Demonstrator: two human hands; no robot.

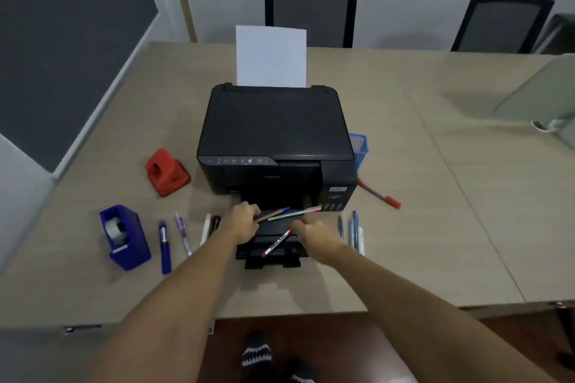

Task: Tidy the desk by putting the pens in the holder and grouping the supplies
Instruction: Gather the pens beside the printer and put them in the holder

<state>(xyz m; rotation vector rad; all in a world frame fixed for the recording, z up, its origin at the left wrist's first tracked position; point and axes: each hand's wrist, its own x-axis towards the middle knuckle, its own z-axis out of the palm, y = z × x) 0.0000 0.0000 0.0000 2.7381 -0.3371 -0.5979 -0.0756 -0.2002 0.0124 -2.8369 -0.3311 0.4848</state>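
Note:
My left hand [241, 222] grips a brown pen with a blue tip [273, 213] over the printer's output tray [270, 258]. My right hand [314, 235] pinches the upper end of a red-and-white pen [275, 243] that slants across the tray. A green-and-pink pen [295, 214] lies just above both hands. The blue mesh holder [360, 149] stands behind the printer's right corner, partly hidden. Left of the tray lie a blue marker [164, 247], a purple pen [183, 233] and a white pen [205, 228]. Several pens [353, 232] lie to the right, and a red marker [380, 195] farther right.
A black printer [273, 134] with a paper sheet [270, 56] fills the desk's middle. A red hole punch [166, 172] and a blue tape dispenser [124, 236] sit on the left. Two chairs [311, 14] stand behind the desk, and a pale divider [538, 90] is at the right.

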